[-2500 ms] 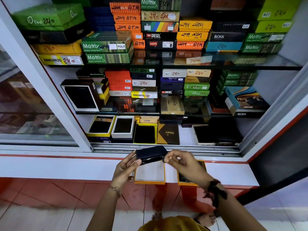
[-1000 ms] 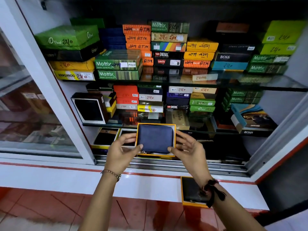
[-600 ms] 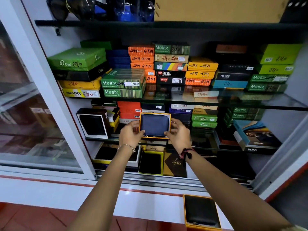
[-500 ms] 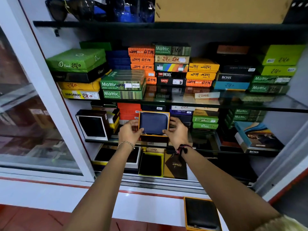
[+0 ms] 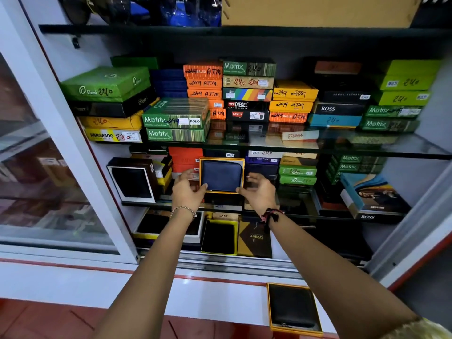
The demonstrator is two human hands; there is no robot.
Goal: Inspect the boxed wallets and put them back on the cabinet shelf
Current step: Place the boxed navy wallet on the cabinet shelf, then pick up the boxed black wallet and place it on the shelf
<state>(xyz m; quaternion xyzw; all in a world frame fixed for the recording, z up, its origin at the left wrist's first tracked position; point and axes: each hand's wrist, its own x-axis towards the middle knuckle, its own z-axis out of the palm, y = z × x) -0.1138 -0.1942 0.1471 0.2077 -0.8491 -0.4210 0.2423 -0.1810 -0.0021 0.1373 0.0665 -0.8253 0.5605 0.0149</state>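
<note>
We held an open orange box (image 5: 242,176) upright at the middle shelf (image 5: 305,212) of the cabinet (image 5: 73,152), a dark blue wallet (image 5: 221,176) lying in it and facing us. Our left hand (image 5: 187,192) gripped the box's lower left corner, thumb on the front rim and fingers tucked behind. Our right hand (image 5: 260,192) met the lower right corner with its thumb only; its fingers (image 5: 254,177) were spread and curled just beside the right edge, and we could not tell whether they touched it. The box stood in front of the stacked boxes on that shelf, above a dark box beneath it; whether it rested on that one we could not tell.

On the white ledge (image 5: 122,287) below, near our right forearm, lay a 2nd orange box (image 5: 270,309), open, with a black wallet (image 5: 292,307) inside. The bottom shelf showed a yellow-rimmed open box (image 5: 234,237) with a dark lining. The top shelf (image 5: 403,146) carried stacks of green, orange and black boxes marked 240 and 249.
</note>
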